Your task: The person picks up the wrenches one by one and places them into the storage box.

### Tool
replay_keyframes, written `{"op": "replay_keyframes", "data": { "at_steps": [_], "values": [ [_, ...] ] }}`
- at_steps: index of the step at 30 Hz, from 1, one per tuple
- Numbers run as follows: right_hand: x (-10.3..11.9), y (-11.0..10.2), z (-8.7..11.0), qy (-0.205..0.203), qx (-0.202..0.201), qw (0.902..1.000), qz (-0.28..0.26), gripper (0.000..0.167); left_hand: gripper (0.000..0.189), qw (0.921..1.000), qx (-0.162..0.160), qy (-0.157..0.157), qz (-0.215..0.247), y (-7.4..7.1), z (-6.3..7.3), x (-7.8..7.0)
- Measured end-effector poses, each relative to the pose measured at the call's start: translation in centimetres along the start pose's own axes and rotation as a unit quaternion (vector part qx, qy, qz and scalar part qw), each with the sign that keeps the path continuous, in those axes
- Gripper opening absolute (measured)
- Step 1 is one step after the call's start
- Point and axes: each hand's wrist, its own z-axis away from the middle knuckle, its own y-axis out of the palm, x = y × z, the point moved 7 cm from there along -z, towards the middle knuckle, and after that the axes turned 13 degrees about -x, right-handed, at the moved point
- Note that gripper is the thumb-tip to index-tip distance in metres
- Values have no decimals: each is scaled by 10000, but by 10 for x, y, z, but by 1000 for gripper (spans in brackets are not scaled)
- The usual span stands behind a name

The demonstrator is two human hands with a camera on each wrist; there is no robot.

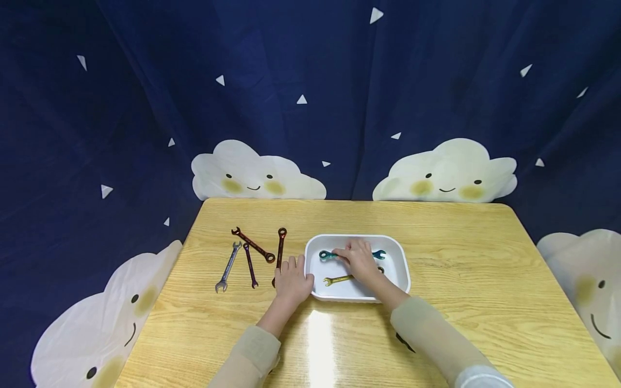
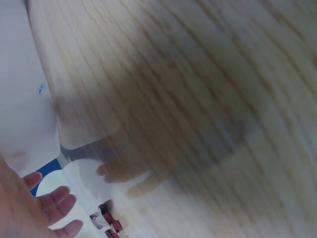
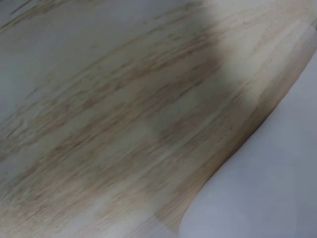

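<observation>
In the head view, a white plastic tray [image 1: 402,269] holds a teal combination wrench [image 1: 328,255] and a gold wrench [image 1: 338,279]. My right hand [image 1: 363,264] reaches into the tray and pinches the teal wrench around its middle, hiding that part; the wrist crosses over the gold one. My left hand [image 1: 294,281] rests by the tray's left rim, fingers extended, partly covering a dark red wrench [image 1: 281,247] on the table. The left wrist view shows its loosely spread fingers beside the tray. The right wrist view has only the tray's white side [image 3: 267,193] and wood, no hand.
Left of the tray, on the wooden table [image 1: 466,258], lie another red wrench [image 1: 253,243], a small purple wrench [image 1: 250,265] and a silver wrench [image 1: 228,267]. A dark blue curtain [image 1: 310,64] with clouds hangs behind the table's far edge.
</observation>
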Motion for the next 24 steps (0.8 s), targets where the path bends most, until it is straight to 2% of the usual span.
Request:
{"op": "replay_keyframes", "data": {
  "at_steps": [24],
  "values": [
    [-1, 15, 3, -187, 336, 9993, -41, 19, 46, 10000, -10, -6, -10, 0, 0, 0]
  ]
}}
